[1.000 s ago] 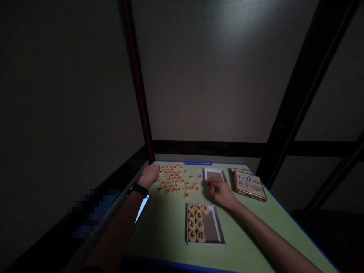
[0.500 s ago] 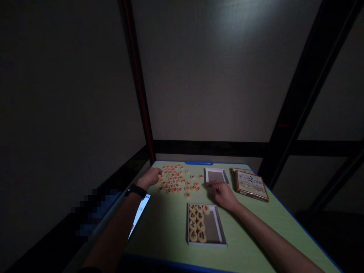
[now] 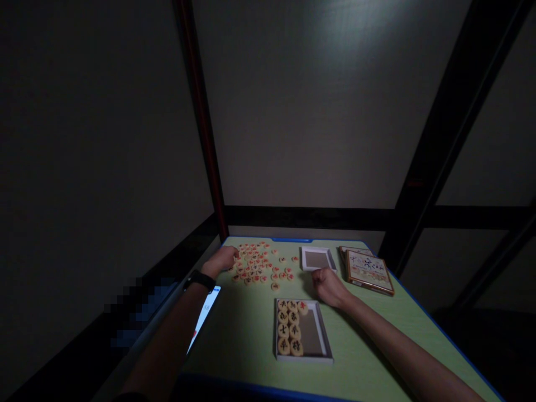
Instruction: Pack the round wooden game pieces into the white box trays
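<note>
Several round wooden game discs (image 3: 260,264) with red and black characters lie scattered on the green table (image 3: 247,329). My left hand (image 3: 221,260), a dark watch on its wrist, rests curled at the left edge of that scatter. My right hand (image 3: 328,286) lies loosely closed on the table, between the scatter and an empty white tray (image 3: 317,258). Nothing shows in its fingers. A nearer white tray (image 3: 322,338) holds several discs in two columns on its left side.
A printed game box lid (image 3: 368,270) lies at the right, beside the empty tray. A lit phone (image 3: 205,316) sits under my left forearm at the table's left edge. Dark frame posts rise behind the table at left and right.
My right hand's fingers, stretched toward the discs half a second ago, have curled in and drawn back slightly. My left hand has barely shifted.
</note>
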The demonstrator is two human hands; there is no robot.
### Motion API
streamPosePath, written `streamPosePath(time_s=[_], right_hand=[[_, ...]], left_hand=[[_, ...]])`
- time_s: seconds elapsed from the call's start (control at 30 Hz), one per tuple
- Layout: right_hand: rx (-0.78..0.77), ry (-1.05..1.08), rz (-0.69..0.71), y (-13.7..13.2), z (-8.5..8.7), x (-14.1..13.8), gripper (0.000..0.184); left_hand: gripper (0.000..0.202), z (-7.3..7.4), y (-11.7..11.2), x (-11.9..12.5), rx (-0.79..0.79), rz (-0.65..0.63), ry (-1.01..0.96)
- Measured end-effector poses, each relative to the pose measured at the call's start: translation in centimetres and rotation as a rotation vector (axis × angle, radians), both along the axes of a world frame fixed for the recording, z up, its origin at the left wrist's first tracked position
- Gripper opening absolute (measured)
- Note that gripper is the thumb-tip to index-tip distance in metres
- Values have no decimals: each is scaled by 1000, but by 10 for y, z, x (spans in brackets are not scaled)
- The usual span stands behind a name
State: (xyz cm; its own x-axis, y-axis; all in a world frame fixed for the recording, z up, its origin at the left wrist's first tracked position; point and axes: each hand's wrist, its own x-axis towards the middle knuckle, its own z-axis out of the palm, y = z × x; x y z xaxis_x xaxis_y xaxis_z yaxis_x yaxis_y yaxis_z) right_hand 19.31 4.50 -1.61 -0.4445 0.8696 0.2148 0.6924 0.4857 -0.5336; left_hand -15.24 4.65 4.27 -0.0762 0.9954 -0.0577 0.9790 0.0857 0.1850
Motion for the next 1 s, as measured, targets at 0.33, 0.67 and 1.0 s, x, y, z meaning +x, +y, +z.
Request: streamPosePath(time_s=[0.33,0.67,1.0], right_hand=[[31,-82,-64,-2,7,0,23],[117,-184,-11,-5,9,2,25],[115,-199,50,-3,3,0,26]], left_hand=[[30,9,-8,5,5,-51,57],[26,12,13,49,109,-164,40],[28,6,52,96,11,-189,118]])
